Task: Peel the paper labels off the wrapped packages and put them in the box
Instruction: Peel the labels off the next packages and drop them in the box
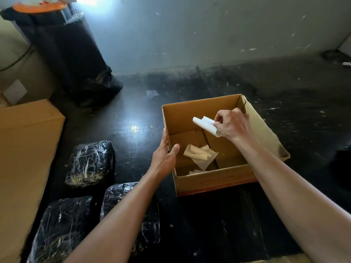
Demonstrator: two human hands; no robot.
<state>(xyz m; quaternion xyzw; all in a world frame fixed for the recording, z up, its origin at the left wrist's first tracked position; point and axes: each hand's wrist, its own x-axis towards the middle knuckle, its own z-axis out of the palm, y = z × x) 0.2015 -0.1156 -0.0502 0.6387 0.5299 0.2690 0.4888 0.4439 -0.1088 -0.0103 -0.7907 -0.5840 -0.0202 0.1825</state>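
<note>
An open cardboard box (212,182) sits on the dark floor ahead of me. My left hand (164,155) grips its left wall, thumb inside. My right hand (232,123) hovers over the box, pinching a curled white paper label (205,124). On the box's bottom lie crumpled peeled labels (201,155). Three packages wrapped in black plastic film rest on the floor at the lower left: one (90,162) farther away, one (58,230) nearest me, and one (150,224) partly hidden under my left forearm.
A large closed cardboard carton (24,158) stands at the left edge. A tall black-wrapped roll (62,52) with an orange top leans by the back wall. Scraps of paper litter the dark floor (284,95).
</note>
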